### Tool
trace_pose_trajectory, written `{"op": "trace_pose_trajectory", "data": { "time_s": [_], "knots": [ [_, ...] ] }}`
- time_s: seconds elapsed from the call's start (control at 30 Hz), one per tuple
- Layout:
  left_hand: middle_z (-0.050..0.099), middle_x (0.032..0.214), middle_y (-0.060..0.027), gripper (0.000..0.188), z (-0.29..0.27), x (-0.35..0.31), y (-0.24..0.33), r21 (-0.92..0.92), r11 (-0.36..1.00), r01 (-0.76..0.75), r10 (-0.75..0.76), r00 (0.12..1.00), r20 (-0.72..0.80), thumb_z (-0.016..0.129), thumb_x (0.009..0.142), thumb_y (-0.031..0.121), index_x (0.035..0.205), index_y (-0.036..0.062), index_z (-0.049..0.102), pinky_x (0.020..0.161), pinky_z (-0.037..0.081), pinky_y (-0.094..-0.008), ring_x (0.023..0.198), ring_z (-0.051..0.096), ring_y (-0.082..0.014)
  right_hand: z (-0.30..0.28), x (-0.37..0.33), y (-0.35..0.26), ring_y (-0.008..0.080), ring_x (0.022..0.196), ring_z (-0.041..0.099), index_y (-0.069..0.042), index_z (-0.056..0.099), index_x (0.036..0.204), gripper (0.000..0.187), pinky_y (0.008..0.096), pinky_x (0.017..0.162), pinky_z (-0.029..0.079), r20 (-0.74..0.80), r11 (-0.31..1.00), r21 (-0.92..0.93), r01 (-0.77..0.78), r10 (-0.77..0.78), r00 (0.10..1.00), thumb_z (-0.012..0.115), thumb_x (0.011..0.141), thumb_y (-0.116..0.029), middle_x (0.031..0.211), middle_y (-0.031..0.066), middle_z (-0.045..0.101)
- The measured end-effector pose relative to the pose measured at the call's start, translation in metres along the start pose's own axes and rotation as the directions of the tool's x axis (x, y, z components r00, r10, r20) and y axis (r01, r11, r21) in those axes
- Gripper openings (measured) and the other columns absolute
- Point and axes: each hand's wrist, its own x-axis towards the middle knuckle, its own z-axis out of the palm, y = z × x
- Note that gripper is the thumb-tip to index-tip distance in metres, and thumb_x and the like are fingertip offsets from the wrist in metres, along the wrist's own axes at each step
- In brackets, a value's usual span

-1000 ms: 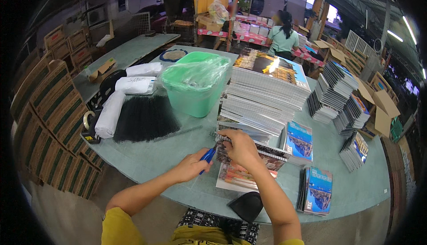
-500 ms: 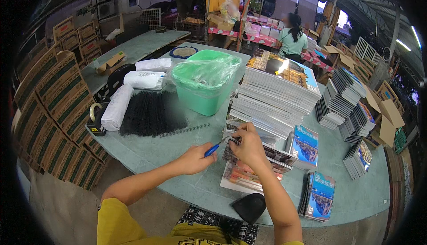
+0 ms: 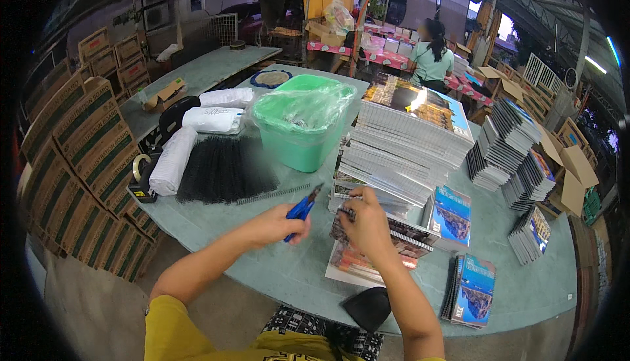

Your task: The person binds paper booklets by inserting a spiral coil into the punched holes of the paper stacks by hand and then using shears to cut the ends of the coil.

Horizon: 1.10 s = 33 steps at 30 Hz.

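Observation:
Blue-handled cutting pliers point(image 3: 302, 209) are gripped in my left hand point(image 3: 279, 225), their jaws pointing up and away, apart from the books. My right hand point(image 3: 369, 224) has its thumb and fingers closed on the left end of a black-coil spiral notebook point(image 3: 413, 241), at its bound edge. This notebook stands tilted, coil side up, over a reddish printed cover point(image 3: 354, 259) on the table. Just beyond my right hand rises a tall stack of bound books point(image 3: 400, 151). My fingers partly hide the end of the coil.
Loose black plastic coils point(image 3: 216, 171) lie at the left beside rolled white bundles point(image 3: 213, 120). A green bin point(image 3: 302, 138) with a plastic liner stands behind. Finished blue-covered notebooks point(image 3: 474, 289) sit at right; a black pouch-like object point(image 3: 369, 308) rests near the table edge. A person point(image 3: 431, 59) works farther back.
My left hand has drawn the pliers back left from the coil end and turned their jaws upward; the handles show wider apart. My right hand stays at the notebook's coil.

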Motion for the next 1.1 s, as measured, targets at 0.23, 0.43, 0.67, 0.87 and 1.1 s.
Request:
{"op": "trace_pose_trajectory", "data": {
  "time_s": [0.23,0.43,0.67,0.87,1.1],
  "knots": [
    [0.059,0.07,-0.0031,0.019,0.014,0.044,-0.01,0.024,0.983,-0.18,0.182,0.978,-0.101,0.065,0.084,0.021,0.09,0.0032,0.06,0.056,0.044,-0.0269,0.059,0.052,-0.0101,0.014,-0.024,-0.01,0.0313,0.087,0.06,0.003,0.059,0.086,0.015,0.0377,0.073,0.05,0.079,0.989,-0.027,0.146,-0.144,0.986,0.064,0.073,-0.004,0.105,0.0136,0.055],
    [0.066,0.079,-0.0139,0.038,-0.069,0.078,0.087,0.706,0.705,-0.069,0.585,0.62,-0.523,0.068,0.079,0.033,0.102,0.0029,0.064,0.066,0.048,-0.0348,0.071,0.064,-0.0234,0.009,-0.019,-0.005,0.0294,0.079,0.062,-0.001,0.063,0.087,0.018,0.0368,0.068,0.051,0.054,0.997,0.042,0.067,-0.069,0.996,0.069,0.071,-0.007,0.096,0.0107,0.058],
    [0.062,0.08,-0.0112,0.036,-0.045,0.081,0.062,0.69,0.669,-0.276,0.7,0.547,-0.46,0.066,0.081,0.028,0.106,0.0025,0.06,0.069,0.047,-0.0313,0.072,0.059,-0.0192,-0.005,-0.042,0.007,0.03,0.072,0.062,-0.002,0.057,0.086,0.014,0.0382,0.064,0.051,0.118,0.966,-0.196,0.167,-0.146,0.982,0.06,0.073,-0.004,0.086,0.0128,0.061],
    [0.058,0.095,-0.017,0.039,-0.042,0.049,-0.142,0.869,0.488,0.083,0.499,0.79,-0.356,0.073,0.071,0.031,0.097,0.0031,0.065,0.081,0.042,-0.042,0.09,0.053,-0.0332,-0.128,-0.108,0.028,0.0321,0.079,0.064,-0.003,0.055,0.103,0.031,0.0396,0.066,0.05,-0.036,0.876,-0.307,-0.372,0.38,0.924,0.056,0.072,0.003,0.088,0.0128,0.066],
    [0.054,0.103,-0.0176,0.039,-0.037,0.056,-0.149,0.825,0.557,0.097,0.479,0.774,-0.414,0.061,0.083,0.038,0.098,0.0019,0.064,0.088,0.038,-0.0421,0.1,0.048,-0.0338,-0.249,-0.187,0.028,0.0323,0.088,0.06,-0.006,0.056,0.113,0.037,0.0386,0.073,0.048,-0.649,0.624,-0.507,-0.594,0.177,0.74,0.061,0.076,-0.001,0.091,0.0158,0.06]
  ]
}}
